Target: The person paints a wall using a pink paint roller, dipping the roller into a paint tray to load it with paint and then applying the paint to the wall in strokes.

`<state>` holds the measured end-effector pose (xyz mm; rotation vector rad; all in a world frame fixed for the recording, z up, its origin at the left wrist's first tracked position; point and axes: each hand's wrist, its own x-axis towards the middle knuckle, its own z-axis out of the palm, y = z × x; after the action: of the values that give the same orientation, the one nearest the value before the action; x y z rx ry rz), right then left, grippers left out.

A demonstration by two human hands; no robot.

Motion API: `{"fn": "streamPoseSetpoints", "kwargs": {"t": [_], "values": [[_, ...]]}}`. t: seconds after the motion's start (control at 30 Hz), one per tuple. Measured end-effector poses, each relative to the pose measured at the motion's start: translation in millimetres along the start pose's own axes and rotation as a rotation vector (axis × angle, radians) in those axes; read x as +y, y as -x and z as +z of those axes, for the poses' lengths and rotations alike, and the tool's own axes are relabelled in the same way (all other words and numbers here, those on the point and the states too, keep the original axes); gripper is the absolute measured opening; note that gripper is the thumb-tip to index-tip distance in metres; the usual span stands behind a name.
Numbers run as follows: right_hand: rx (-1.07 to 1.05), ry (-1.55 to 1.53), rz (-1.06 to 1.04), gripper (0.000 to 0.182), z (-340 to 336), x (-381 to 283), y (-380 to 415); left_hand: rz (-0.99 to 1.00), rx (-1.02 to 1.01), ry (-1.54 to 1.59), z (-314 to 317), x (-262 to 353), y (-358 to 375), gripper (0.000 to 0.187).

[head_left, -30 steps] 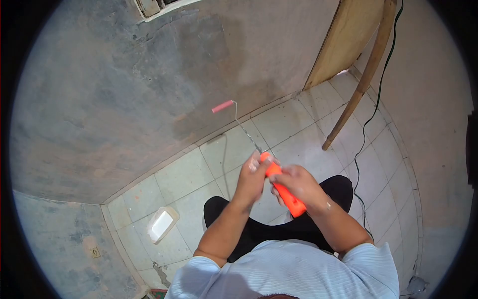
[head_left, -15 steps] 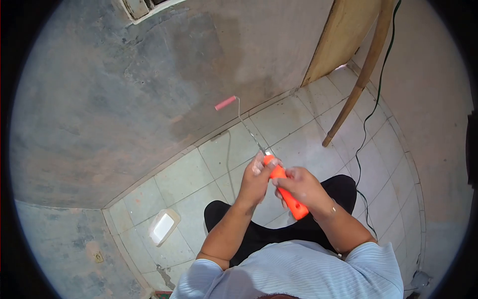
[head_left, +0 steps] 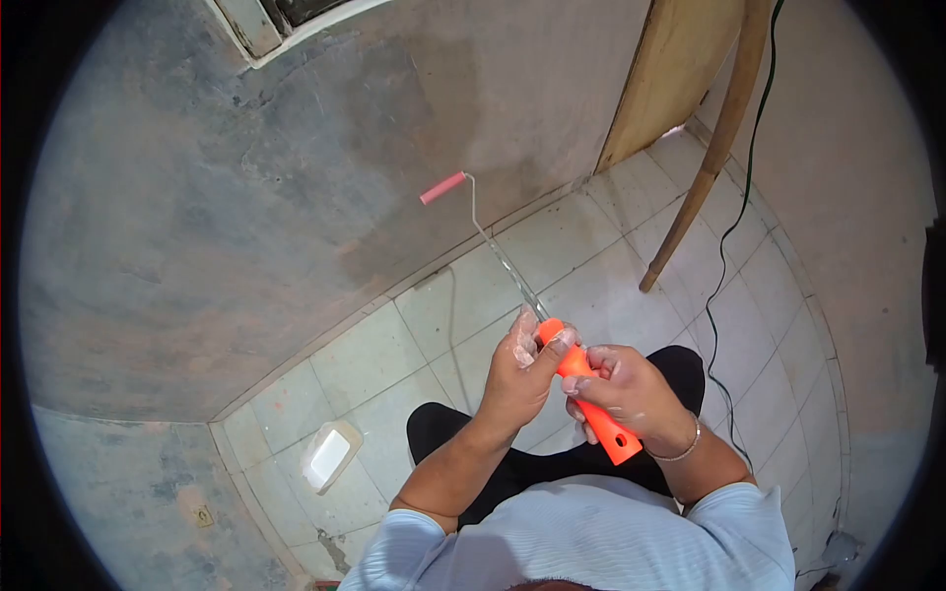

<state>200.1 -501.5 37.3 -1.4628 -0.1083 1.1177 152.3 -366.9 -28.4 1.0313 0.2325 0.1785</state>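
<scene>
A small paint roller with an orange handle (head_left: 604, 426), a thin metal rod and a pink roller sleeve (head_left: 442, 188) points away from me toward the wall. My left hand (head_left: 525, 366) is closed round the front end of the handle, where the rod enters it, with whitish residue on the fingers. Farther back, my right hand (head_left: 629, 392) grips the middle of the same handle, thumb along its top. The handle's rear end, with a hole in it, sticks out below my right hand. In this view the pink sleeve overlaps the damp-looking wall patch.
A white tray (head_left: 327, 456) lies on the tiled floor (head_left: 370, 345) at the left. The patchy grey wall (head_left: 197, 227) runs along the far side, with a window frame (head_left: 258, 34) above. A curved wooden pole (head_left: 702, 192) and a dark cable (head_left: 722, 251) are at the right.
Both hands have drawn the paint roller's handle slightly toward me and to the right. More of the metal rod shows, and the pink sleeve sits a little higher in view.
</scene>
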Motion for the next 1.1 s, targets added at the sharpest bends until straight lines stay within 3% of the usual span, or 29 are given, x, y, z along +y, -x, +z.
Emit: {"fn": "streamPoseSetpoints", "kwargs": {"t": [0.13,0.23,0.33,0.43,0.5,0.57,0.63,0.73,0.87,0.97,1.03,1.1], "values": [[0.034,-0.044,0.022,0.022,-14,12,-38,-0.027,0.041,-0.067,-25,-42,-33,0.008],[0.029,-0.039,0.023,0.022,-31,51,-106,-0.130,0.108,-0.017,-63,-89,-68,0.009],[0.022,-0.079,-0.005,0.023,-33,68,-147,-0.290,0.089,0.036,-84,-96,-86,0.010],[0.028,0.038,-0.046,0.023,-29,45,-108,-0.194,0.132,0.013,-61,-77,-67,0.011],[-0.005,0.068,-0.045,0.021,-19,19,-44,0.000,0.104,-0.046,-24,-44,-32,0.009],[-0.084,0.031,-0.054,0.020,-16,12,15,0.065,-0.018,-0.216,5,-15,9,0.032],[-0.164,-0.004,-0.149,0.020,-14,16,54,0.182,-0.092,-0.164,31,2,43,0.060],[-0.142,-0.120,0.026,0.019,-16,14,62,0.164,-0.178,-0.232,31,2,42,0.075],[-0.175,-0.143,0.000,0.017,-14,16,60,0.106,-0.105,-0.091,37,3,48,0.061],[-0.215,-0.033,-0.039,0.018,-30,57,30,0.151,-0.087,-0.189,20,-31,41,0.066],[-0.139,0.054,-0.111,0.022,-44,109,-9,0.104,-0.117,-0.347,-8,-75,28,0.076],[-0.065,0.049,-0.168,0.025,-51,173,-64,0.098,-0.149,-0.384,-39,-106,9,0.074]]}}
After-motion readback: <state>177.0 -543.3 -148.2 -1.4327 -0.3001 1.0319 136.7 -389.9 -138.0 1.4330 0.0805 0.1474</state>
